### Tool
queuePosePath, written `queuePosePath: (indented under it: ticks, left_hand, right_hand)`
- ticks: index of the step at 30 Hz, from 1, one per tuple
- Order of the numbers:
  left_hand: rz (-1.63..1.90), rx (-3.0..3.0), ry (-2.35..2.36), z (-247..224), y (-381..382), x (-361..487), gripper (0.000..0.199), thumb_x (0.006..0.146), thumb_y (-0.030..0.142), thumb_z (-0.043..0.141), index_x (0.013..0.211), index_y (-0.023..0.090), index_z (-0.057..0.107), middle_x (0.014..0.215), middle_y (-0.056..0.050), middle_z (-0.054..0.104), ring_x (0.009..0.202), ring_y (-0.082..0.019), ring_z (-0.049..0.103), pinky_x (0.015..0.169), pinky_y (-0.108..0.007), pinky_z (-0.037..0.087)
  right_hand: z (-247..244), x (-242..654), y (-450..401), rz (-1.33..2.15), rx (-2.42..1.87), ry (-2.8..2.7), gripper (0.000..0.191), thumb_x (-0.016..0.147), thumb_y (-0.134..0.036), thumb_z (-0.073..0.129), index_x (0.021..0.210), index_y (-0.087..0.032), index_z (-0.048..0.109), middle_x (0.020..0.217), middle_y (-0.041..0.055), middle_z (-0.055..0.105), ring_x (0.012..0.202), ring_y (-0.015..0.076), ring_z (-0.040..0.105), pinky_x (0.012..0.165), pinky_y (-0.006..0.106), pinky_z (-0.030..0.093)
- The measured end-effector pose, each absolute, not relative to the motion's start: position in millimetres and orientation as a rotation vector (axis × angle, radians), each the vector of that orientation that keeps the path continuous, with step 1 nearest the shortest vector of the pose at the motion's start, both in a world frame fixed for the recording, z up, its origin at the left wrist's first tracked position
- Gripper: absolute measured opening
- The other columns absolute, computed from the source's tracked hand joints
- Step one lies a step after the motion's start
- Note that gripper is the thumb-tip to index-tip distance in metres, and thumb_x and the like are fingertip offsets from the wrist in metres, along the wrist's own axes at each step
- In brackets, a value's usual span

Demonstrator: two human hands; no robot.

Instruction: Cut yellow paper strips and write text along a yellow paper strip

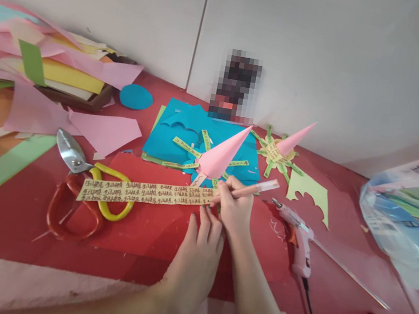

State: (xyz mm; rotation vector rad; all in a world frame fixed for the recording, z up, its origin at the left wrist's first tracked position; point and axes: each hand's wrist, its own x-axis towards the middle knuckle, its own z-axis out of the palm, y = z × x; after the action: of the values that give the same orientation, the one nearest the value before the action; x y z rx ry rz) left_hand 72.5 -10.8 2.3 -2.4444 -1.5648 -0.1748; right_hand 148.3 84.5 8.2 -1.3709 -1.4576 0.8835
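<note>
In my right hand [236, 210] is a slim pen [258, 188], its tip down at the right end of a yellow paper strip [147, 193] covered in rows of handwritten characters. My left hand [198, 246] lies flat, fingers stretched out, with the fingertips at the strip's lower edge near the pen. The strip crosses the yellow handle of the scissors [72, 158]. Just beyond my hands stands a pink paper cone [221, 156] on a blue paper piece with written green strips radiating out. My right hand partly hides the strip's end.
A second pink cone [296, 139] with green arms stands behind. A glue gun [298, 236] with a glue stick and cord lies at right. Blue sheets [159, 140] are under the first cone. Paper scraps [105, 131] fill the left; a plastic bag [405, 211] is far right.
</note>
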Motion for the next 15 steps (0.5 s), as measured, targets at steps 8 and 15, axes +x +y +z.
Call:
queuePosePath:
  ticks: [8, 15]
  left_hand:
    - [-0.136, -2.427, -1.565, 3.1, -11.2, 72.3, 0.043, 0.08, 0.026, 0.048, 0.118, 0.011, 0.06, 0.119, -0.017, 0.058, 0.117, -0.032, 0.051, 0.093, -0.044, 0.045]
    - [-0.146, -2.443, -1.567, 2.4, -11.5, 73.0, 0.043, 0.08, 0.027, 0.048, 0.118, 0.01, 0.061, 0.119, -0.018, 0.058, 0.117, -0.033, 0.05, 0.093, -0.045, 0.045]
  right_hand:
    - [8.5, 147.5, 85.8, 0.869, -1.374, -1.492, 0.031, 0.078, -0.026, 0.05, 0.05, -0.021, 0.037, 0.04, -0.0059, 0.045, 0.04, 0.0097, 0.047, 0.046, 0.022, 0.039]
    - [8.3, 147.8, 86.1, 0.889, -1.379, -1.488, 0.03, 0.078, -0.026, 0.05, 0.051, -0.021, 0.038, 0.041, -0.0062, 0.044, 0.04, 0.0102, 0.05, 0.045, 0.021, 0.038]
